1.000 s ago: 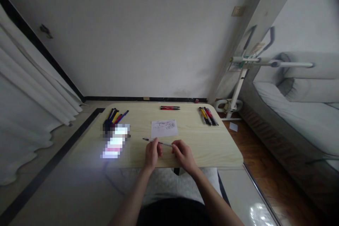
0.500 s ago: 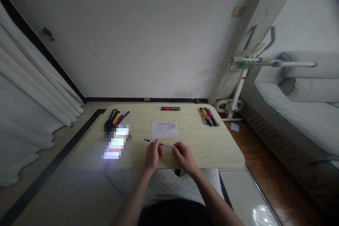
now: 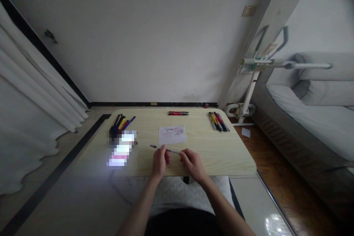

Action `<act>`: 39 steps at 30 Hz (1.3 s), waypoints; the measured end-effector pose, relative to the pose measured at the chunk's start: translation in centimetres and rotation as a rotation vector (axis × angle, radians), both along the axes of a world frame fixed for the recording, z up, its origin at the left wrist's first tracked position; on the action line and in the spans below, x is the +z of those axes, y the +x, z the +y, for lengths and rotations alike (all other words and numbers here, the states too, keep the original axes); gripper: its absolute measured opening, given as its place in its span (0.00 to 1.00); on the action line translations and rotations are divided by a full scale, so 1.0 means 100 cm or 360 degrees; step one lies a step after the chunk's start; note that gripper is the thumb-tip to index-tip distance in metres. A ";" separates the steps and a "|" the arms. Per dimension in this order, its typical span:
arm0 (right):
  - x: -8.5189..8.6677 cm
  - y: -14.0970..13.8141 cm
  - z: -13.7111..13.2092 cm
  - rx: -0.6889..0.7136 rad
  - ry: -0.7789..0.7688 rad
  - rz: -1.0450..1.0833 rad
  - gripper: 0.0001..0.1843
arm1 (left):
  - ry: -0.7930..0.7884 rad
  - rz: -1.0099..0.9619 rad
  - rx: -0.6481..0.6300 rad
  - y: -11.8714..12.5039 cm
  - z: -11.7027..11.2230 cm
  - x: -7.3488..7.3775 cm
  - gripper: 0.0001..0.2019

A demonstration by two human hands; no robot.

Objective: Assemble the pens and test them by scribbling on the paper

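The left hand (image 3: 160, 161) and right hand (image 3: 193, 163) pinch a slim pen (image 3: 173, 151) over the tabletop (image 3: 221, 155), near a marked paper (image 3: 172, 135); if their fingertip hold loosens, the pen could drop and roll.

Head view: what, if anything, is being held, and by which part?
A thin pen: the left hand grips it near its middle, the right hand holds its right end.

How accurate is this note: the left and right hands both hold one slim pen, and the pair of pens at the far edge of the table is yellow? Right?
Not quite: the head view shows the pair of pens at the far edge of the table is red and black. The left hand and right hand both hold one slim pen.
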State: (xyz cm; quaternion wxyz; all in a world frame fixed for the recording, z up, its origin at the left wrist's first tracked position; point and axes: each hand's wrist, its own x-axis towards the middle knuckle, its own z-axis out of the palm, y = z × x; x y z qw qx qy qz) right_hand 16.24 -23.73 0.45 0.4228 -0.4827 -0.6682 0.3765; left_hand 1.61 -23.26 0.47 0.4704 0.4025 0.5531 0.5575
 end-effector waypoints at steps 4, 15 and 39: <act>0.000 0.000 0.000 -0.0006 0.0016 -0.0031 0.16 | -0.0034 -0.0002 -0.0026 -0.001 0.000 -0.002 0.23; -0.004 0.000 0.000 -0.0011 0.0032 0.0000 0.11 | -0.0031 0.0050 -0.0008 0.000 -0.001 0.002 0.23; -0.002 0.000 0.000 -0.0004 0.0041 -0.0034 0.10 | -0.0014 0.0021 -0.0013 -0.001 0.000 -0.001 0.23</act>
